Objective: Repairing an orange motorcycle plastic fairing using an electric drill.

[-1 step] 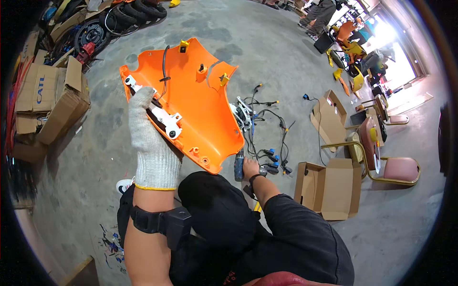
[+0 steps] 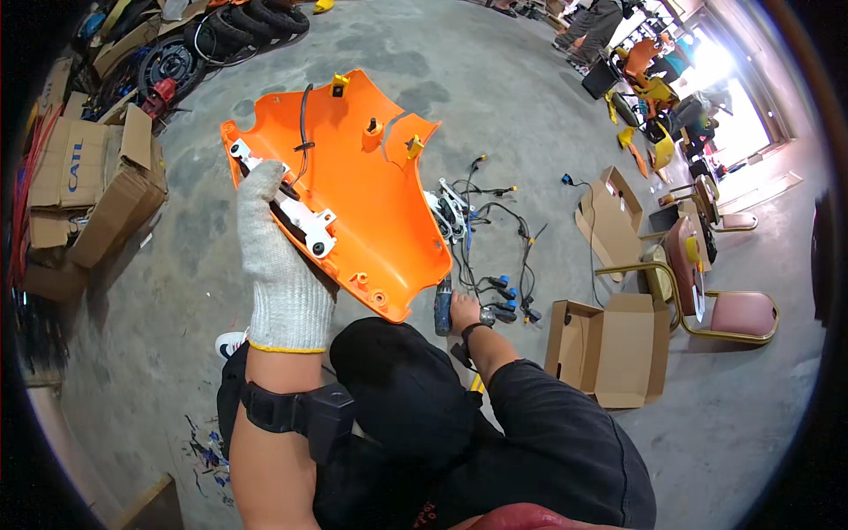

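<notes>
My left hand (image 2: pixel 287 256), in a white knit glove with a yellow cuff, grips the left edge of a curved orange plastic body panel (image 2: pixel 353 168). The panel is tilted, its inner side toward me. A white bracket (image 2: pixel 303 223) runs along the held edge, and a thin black cable (image 2: pixel 307 119) is fixed to the panel. Yellow clips (image 2: pixel 339 86) sit near its far edge. My bare right hand (image 2: pixel 465 312) is closed around a dark blue and black power drill (image 2: pixel 442 309), low by my knee; the panel covers the drill's front end.
Black wiring harnesses (image 2: pixel 503 212) and white parts (image 2: pixel 449 212) lie on the concrete floor. Open cardboard boxes (image 2: pixel 618 349) and chairs (image 2: pixel 742 314) are at right. Cartons (image 2: pixel 97 177) and tyres (image 2: pixel 252 26) stand at left. A person (image 2: pixel 590 35) is at the far right.
</notes>
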A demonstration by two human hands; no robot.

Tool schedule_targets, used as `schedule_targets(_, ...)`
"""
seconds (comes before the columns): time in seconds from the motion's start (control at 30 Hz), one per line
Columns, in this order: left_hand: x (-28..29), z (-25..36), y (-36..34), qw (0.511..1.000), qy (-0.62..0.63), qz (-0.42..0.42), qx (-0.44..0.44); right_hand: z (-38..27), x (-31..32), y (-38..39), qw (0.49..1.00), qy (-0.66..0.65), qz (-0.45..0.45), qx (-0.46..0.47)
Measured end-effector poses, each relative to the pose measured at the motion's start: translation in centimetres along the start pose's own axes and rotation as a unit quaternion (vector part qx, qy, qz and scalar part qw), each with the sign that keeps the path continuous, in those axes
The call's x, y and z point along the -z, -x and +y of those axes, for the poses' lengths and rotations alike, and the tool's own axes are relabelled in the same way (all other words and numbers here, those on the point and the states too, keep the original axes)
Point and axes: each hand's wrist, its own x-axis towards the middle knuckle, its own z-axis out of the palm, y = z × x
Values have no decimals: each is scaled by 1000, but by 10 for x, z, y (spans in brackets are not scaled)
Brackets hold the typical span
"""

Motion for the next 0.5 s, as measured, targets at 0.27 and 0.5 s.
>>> schedule_targets(0.27,10,-1,-9,999,-14,19,40,1,1,1,997,25,-12,-67)
schedule_targets(0.5,-16,9,13,996,71,-11,43,11,72,-10,990,-119,23,77)
